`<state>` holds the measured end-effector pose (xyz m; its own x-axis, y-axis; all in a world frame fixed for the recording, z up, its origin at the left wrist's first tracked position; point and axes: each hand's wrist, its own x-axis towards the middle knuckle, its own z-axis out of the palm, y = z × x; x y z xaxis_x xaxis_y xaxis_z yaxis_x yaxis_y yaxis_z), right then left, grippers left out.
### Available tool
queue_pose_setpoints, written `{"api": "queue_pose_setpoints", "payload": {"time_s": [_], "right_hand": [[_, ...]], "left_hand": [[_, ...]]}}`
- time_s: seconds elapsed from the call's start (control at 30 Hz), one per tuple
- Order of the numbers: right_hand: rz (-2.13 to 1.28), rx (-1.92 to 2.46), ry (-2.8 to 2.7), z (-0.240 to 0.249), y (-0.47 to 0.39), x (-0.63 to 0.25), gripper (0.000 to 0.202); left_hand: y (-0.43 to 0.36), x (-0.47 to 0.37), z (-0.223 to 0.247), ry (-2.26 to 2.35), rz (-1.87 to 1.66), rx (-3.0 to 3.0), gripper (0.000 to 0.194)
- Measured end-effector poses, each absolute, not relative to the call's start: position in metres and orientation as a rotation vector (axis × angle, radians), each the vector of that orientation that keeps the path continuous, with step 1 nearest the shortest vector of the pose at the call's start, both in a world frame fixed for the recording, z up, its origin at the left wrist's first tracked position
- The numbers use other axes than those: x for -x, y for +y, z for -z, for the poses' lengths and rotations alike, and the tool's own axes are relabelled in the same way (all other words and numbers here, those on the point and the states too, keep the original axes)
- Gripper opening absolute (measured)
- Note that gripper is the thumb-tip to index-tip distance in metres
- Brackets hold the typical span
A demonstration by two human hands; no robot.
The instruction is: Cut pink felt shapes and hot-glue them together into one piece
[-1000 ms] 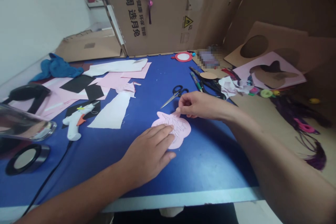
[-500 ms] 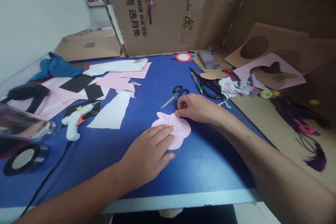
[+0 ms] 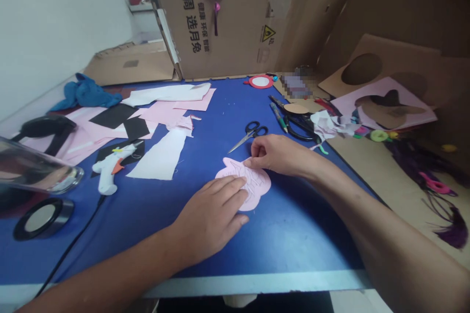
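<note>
A pink flower-like cutout (image 3: 257, 191) with drawn lines lies flat on the blue table. My left hand (image 3: 215, 212) rests on its left part, palm down with the fingers stretched out. At the cutout's top edge, my right hand (image 3: 277, 155) pinches the rim between thumb and curled fingers. Just beyond my right hand lie scissors (image 3: 249, 133) with dark handles, their blades pointing toward the lower left.
A white glue gun (image 3: 108, 168), black tape roll (image 3: 42, 219) and clear container (image 3: 40, 168) stand left. Cloth pieces (image 3: 161, 151) lie behind them. Pliers (image 3: 301, 129), a pen (image 3: 279, 117) and crumpled scraps (image 3: 326, 124) are at the right. Cardboard (image 3: 235, 34) rises behind.
The whole view has shifted slightly, so things appear a little further right. Both hands keep nearly the same place on the pink cutout.
</note>
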<state>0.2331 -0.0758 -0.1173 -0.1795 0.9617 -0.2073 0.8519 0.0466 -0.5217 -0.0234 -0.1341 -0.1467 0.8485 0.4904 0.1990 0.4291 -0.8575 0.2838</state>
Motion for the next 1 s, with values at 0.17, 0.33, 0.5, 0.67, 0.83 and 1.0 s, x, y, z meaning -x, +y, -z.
{"api": "queue_pose_setpoints", "payload": {"time_s": [0.17,0.33,0.5,0.67,0.83,1.0], "right_hand": [[-0.791,1.915,-2.132,0.12,-0.076,-0.231,0.022],[-0.797,1.917,-2.126,0.121,-0.074,-0.232,0.021],[-0.816,1.878,-2.113,0.121,-0.075,-0.233,0.02],[-0.946,1.798,-2.061,0.116,-0.073,-0.238,0.012],[-1.028,1.764,-2.019,0.115,-0.071,-0.243,0.008],[-0.995,1.752,-2.073,0.116,-0.071,-0.246,0.02]], "left_hand": [[-0.134,0.023,0.146,0.702,-0.391,-2.797,0.03],[-0.134,0.024,0.146,0.711,-0.382,-2.797,0.031],[-0.134,0.025,0.147,0.702,-0.404,-2.802,0.032],[-0.134,0.025,0.148,0.707,-0.401,-2.796,0.032],[-0.134,0.025,0.148,0.705,-0.412,-2.791,0.031],[-0.134,0.025,0.147,0.699,-0.406,-2.804,0.032]]}}
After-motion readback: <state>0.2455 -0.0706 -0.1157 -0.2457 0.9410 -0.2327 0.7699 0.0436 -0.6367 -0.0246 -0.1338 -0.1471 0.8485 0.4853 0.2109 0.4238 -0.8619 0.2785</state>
